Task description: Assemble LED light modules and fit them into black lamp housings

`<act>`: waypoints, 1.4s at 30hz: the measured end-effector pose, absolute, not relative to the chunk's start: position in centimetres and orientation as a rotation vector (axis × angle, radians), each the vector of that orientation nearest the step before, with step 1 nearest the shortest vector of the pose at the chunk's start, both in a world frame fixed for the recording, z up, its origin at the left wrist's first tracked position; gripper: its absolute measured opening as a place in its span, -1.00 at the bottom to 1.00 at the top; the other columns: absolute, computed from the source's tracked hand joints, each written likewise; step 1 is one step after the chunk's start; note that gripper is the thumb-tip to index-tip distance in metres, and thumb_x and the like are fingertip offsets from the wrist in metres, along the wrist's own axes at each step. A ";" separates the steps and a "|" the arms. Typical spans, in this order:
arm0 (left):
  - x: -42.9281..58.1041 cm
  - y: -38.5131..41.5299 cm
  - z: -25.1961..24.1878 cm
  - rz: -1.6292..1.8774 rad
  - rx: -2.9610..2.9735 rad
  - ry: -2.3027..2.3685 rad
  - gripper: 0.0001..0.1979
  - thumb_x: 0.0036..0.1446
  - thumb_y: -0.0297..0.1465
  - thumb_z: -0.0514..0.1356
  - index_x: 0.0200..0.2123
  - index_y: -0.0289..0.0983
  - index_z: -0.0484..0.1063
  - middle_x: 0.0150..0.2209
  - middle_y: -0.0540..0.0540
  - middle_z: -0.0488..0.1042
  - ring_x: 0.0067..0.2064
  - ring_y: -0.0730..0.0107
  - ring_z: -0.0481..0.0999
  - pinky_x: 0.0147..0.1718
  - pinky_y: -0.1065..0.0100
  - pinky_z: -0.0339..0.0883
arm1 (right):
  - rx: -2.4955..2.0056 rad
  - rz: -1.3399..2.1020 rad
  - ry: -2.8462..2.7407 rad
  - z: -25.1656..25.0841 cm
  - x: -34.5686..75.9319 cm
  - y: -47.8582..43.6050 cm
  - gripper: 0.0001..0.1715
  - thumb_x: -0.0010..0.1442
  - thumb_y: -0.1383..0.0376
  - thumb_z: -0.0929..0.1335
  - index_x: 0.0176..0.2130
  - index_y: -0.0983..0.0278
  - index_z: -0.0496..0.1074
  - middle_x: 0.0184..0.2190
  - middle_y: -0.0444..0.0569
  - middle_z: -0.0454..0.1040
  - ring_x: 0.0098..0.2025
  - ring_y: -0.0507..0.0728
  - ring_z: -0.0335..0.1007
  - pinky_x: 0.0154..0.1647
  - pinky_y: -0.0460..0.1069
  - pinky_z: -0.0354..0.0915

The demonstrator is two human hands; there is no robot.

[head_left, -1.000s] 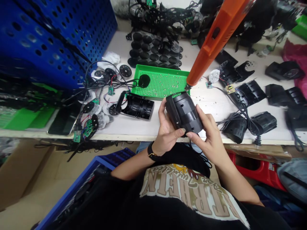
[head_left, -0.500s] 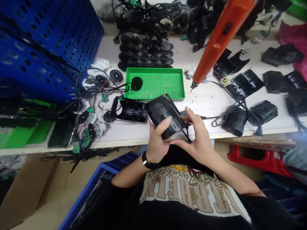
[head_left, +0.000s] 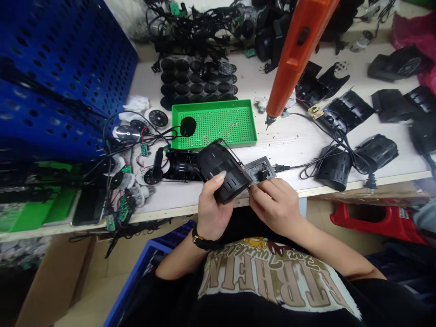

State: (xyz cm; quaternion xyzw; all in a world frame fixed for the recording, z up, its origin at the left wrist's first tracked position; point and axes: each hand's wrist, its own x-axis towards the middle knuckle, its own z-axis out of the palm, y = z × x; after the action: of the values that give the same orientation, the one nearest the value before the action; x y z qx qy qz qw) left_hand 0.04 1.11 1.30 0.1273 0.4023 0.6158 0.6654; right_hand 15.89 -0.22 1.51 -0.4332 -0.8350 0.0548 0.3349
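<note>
Well, the left hand (head_left: 215, 212) holds a black casing (head_left: 222, 170) near the edge of the tabletop (head_left: 289, 147), its long axis slanting toward the right hand (head_left: 277, 203), bunched narrow by the grey box (head_left: 254, 170); what that one pinches, I can't tell.

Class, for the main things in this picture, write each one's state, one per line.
Black housing: tilted, in the left hand
Right hand: fingers curled, grip hidden
Orange screwdriver: tip down, unheld
Green tray: holding small metal pieces and a black disc
Phone: lying flat, screen dark
</note>
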 end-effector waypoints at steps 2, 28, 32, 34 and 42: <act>-0.3 0.7 1.0 1.382 0.343 0.900 -0.59 0.00 -0.22 0.39 -0.06 -0.23 0.59 -0.14 -0.11 0.70 -0.02 0.09 0.68 0.15 0.06 0.53 | -1.155 0.440 -2.088 1.9 16.6 -0.2 -0.95 0.38 0.28 0.35 -0.17 0.15 0.45 -0.29 -0.05 0.54 -0.23 0.17 0.41 -0.21 0.10 0.32; 0.7 -2.1 -0.1 1.150 0.996 0.834 -0.04 -0.06 -0.20 0.52 0.38 -0.13 0.24 0.31 -0.22 0.41 0.34 -0.16 0.39 0.36 -0.17 0.25 | -1.000 1.774 -1.159 3.8 17.9 2.1 -0.41 0.11 0.01 0.56 0.07 0.16 0.52 0.01 -0.03 0.64 0.09 0.24 0.56 0.18 0.16 0.46; 0.9 -2.1 0.7 1.144 0.993 0.797 0.00 -0.05 -0.21 0.51 0.43 -0.12 0.18 0.36 -0.23 0.36 0.39 -0.20 0.33 0.40 -0.20 0.16 | -0.970 1.840 -1.156 3.6 18.2 2.0 -0.41 0.07 -0.01 0.56 0.01 0.20 0.55 -0.06 -0.01 0.65 0.03 0.27 0.57 0.15 0.20 0.47; 1.1 -2.0 1.0 1.156 1.020 0.757 0.03 -0.03 -0.24 0.50 0.46 -0.12 0.13 0.37 -0.23 0.36 0.39 -0.19 0.34 0.40 -0.18 0.17 | -0.994 1.782 -1.099 3.5 18.0 1.7 -0.39 0.02 -0.02 0.58 -0.02 0.21 0.53 -0.08 0.00 0.64 -0.01 0.27 0.57 0.10 0.19 0.48; -1.0 0.3 1.9 0.874 1.404 0.739 0.14 0.00 -0.22 0.49 0.53 -0.04 -0.05 0.29 -0.23 0.44 0.25 -0.17 0.50 0.24 -0.12 0.39 | -1.008 1.749 -1.542 4.6 21.7 3.0 -0.15 0.00 0.04 0.62 0.20 0.12 0.39 0.10 0.05 0.59 0.13 0.29 0.57 0.20 0.21 0.46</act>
State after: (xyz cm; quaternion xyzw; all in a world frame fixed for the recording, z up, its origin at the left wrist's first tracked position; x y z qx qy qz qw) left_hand -1.03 0.25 1.93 0.6100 0.3211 0.3795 0.6170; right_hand 21.65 3.02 4.56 -0.3792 -0.5798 0.6575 0.2962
